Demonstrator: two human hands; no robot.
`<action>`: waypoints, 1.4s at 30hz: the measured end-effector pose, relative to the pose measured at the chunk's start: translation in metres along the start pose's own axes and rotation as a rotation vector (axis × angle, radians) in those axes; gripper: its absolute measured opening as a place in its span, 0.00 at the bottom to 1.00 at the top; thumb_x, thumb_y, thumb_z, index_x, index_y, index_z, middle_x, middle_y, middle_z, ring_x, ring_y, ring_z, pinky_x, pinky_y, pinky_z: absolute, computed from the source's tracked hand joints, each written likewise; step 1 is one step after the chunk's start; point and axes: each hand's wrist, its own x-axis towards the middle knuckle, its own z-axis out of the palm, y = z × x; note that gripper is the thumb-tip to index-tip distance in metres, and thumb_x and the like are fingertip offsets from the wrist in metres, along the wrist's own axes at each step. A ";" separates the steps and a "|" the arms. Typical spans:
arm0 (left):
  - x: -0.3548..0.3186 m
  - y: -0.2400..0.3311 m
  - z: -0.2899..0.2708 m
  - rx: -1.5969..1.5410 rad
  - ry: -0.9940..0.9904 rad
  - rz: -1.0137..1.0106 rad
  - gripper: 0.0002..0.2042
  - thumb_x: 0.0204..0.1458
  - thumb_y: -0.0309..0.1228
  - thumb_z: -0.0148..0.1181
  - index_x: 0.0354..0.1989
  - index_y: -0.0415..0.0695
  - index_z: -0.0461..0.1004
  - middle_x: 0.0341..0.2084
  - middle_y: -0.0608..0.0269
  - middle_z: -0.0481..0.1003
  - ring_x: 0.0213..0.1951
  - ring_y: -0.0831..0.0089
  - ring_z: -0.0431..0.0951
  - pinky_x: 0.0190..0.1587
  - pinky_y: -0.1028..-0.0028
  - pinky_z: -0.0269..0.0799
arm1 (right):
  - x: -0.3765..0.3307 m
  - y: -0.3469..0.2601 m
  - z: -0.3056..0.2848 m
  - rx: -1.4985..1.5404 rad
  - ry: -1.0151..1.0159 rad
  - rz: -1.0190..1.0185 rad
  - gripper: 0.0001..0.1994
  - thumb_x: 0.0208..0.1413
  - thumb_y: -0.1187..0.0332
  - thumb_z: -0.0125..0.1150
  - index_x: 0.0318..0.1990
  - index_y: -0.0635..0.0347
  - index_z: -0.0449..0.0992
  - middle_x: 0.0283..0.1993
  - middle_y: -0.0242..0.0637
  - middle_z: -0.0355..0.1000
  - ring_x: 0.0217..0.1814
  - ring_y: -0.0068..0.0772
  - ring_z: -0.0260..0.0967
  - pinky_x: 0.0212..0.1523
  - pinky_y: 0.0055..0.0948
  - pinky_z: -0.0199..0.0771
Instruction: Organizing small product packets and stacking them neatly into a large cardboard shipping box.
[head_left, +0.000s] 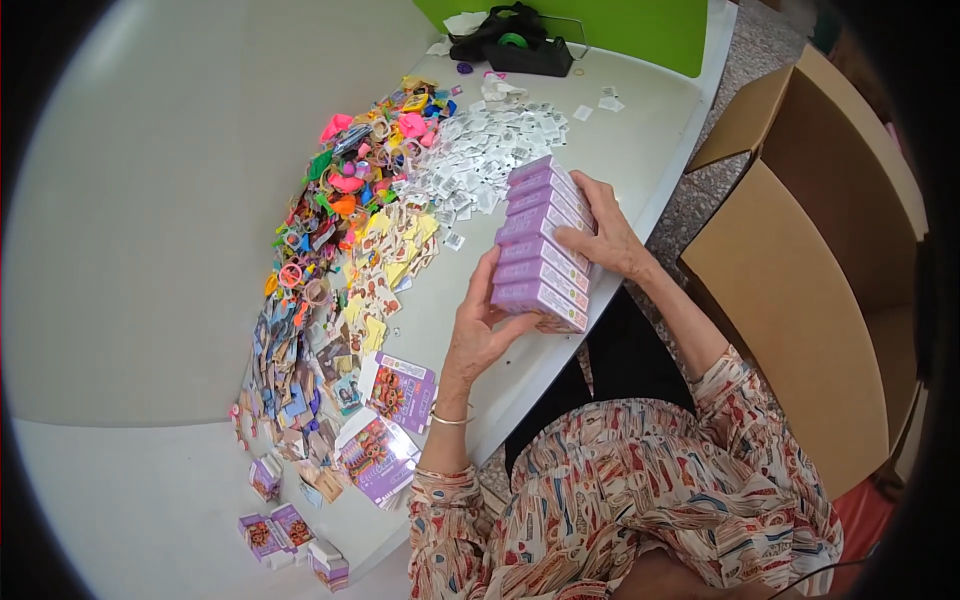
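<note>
A row of several small purple-and-white cartons (540, 245), pressed side by side, is held between my two hands at the table's near right edge. My left hand (478, 325) grips the near left end, its thumb along the bottom carton and its fingers against the side. My right hand (605, 228) clasps the far right side, with the thumb lying across the cartons. Two flattened purple cartons (378, 455) with open flaps lie on the table beside my left forearm.
A long heap of colourful small toys (345, 190) runs along the table's back. Beside it lie white paper slips (490, 145) and yellowish cards (390, 250). A black tape dispenser (528, 55) stands far off. Loose purple cartons (268, 535) sit lower left. An open cardboard box (790, 320) stands at right.
</note>
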 end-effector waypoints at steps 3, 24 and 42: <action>0.000 0.003 0.009 0.049 -0.059 -0.009 0.45 0.43 0.19 0.67 0.69 0.42 0.45 0.62 0.53 0.59 0.59 0.65 0.66 0.57 0.67 0.69 | -0.001 0.010 -0.021 -0.086 -0.132 0.073 0.33 0.58 0.53 0.54 0.63 0.67 0.52 0.59 0.45 0.60 0.64 0.35 0.56 0.65 0.34 0.52; 0.023 0.051 0.017 1.104 -0.200 0.362 0.40 0.31 0.30 0.69 0.59 0.38 0.60 0.64 0.44 0.53 0.62 0.47 0.60 0.60 0.60 0.64 | 0.001 0.022 -0.021 -0.040 -0.311 -0.056 0.67 0.34 0.22 0.54 0.68 0.72 0.36 0.68 0.62 0.43 0.73 0.56 0.40 0.71 0.44 0.42; -0.005 0.002 0.015 0.584 0.068 0.260 0.42 0.35 0.31 0.75 0.61 0.39 0.57 0.60 0.49 0.61 0.58 0.60 0.67 0.56 0.64 0.68 | -0.002 0.015 -0.020 -0.186 -0.411 -0.087 0.72 0.23 0.37 0.74 0.67 0.70 0.31 0.64 0.62 0.48 0.68 0.57 0.46 0.69 0.44 0.45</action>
